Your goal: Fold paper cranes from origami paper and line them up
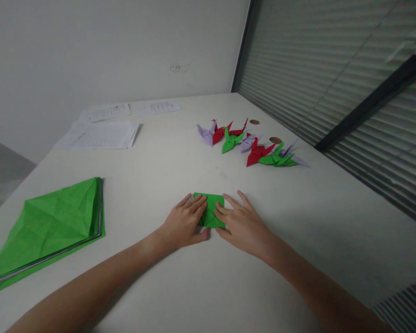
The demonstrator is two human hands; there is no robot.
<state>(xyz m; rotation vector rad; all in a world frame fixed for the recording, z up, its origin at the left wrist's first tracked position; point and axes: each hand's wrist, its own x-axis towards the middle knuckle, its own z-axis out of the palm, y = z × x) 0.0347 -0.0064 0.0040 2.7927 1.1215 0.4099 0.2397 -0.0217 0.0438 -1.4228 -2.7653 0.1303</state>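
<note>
A small folded square of green origami paper (212,203) lies flat on the white table (152,185) in front of me. My left hand (185,221) rests with its outstretched fingers on the left part of the paper, its thumb near the lower edge. From the other side, my right hand (242,221) lays spread fingers over the right edge. Creases show on the paper between the two hands. Parts of both side edges are hidden beneath my fingers.
Beyond my hands stand several folded paper cranes (230,139) in red, green and lilac. A stack of larger green paper (52,217) lies at left. Printed sheets (100,135) are at the back left. Window blinds (333,69) border the table's right side; a wall (118,51) stands behind.
</note>
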